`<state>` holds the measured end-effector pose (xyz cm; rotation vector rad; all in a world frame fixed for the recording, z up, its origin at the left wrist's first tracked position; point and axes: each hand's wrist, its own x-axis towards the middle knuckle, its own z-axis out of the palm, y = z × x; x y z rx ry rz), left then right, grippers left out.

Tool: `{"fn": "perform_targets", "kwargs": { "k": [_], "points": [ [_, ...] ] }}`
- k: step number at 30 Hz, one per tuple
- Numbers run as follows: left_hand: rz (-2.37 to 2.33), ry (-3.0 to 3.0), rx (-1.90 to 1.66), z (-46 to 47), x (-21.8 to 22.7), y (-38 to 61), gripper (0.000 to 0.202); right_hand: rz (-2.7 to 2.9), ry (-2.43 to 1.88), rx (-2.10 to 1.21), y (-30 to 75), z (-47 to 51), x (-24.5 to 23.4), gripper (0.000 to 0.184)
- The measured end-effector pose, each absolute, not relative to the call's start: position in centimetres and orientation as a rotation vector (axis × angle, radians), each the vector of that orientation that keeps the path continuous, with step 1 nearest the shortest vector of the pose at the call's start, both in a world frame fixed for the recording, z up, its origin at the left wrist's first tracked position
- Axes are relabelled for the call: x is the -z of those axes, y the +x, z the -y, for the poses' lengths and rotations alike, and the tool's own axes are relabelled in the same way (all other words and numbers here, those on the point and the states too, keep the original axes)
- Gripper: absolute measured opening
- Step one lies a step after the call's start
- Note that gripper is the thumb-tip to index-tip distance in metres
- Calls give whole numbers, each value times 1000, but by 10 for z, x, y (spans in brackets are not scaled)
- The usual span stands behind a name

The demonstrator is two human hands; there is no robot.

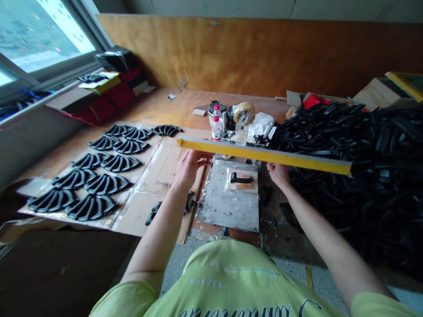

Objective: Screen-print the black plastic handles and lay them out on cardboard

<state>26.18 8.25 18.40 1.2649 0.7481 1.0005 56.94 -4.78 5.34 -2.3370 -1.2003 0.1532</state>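
Both grips were closed on the yellow bar (264,155), left hand (188,165) and right hand (279,174) holding it across mid-frame above one black handle (240,178) on the counter's metal plate (228,204); laid-out rows (92,176) at left seemed done; the heap (363,154) at right looked barely touched.

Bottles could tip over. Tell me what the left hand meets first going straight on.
The yellow bar, just ahead of the left hand; they may be touching, but depth is unclear.

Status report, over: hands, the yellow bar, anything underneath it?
Gripping: left hand and right hand on yellow bar, raised over metal plate. Below it, black handle part on plate. To right, black parts pile close.
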Motion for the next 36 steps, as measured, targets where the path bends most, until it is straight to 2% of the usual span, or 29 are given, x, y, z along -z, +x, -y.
{"fn": "perform_targets", "kwargs": {
  "k": [2,5,7,10,13,15,19,25,30,36],
  "points": [
    [-744,1241,-1013,-84,-185,269,48,1337,-2225,-251,544,55,-34,25],
    [-763,1192,-1029,-73,-170,268,52,1653,-2040,-306,516,56,-20,41],
    [-805,1199,-917,-55,-151,260,54,1777,-2013,-260,508,54,-22,34],
    [-869,1247,-533,-19,-119,247,55,1841,-1930,-177,499,55,-40,17],
    [-885,1165,-321,17,-101,240,61,1911,-1714,-71,471,64,-65,15],
    [-906,1078,-404,35,-100,240,62,1955,-1575,-2,443,73,-77,18],
    [-996,996,-733,45,-106,234,52,1991,-1380,77,386,85,-84,24],
    [-1257,962,-912,33,-76,168,51,2117,-1199,-166,341,58,-69,30],
    [-1662,718,-957,27,-19,72,59,2186,-1335,-390,303,9,-41,26],
    [-1988,741,-670,23,24,13,66,2426,-1752,-447,248,-35,-16,27]
  ]
}}
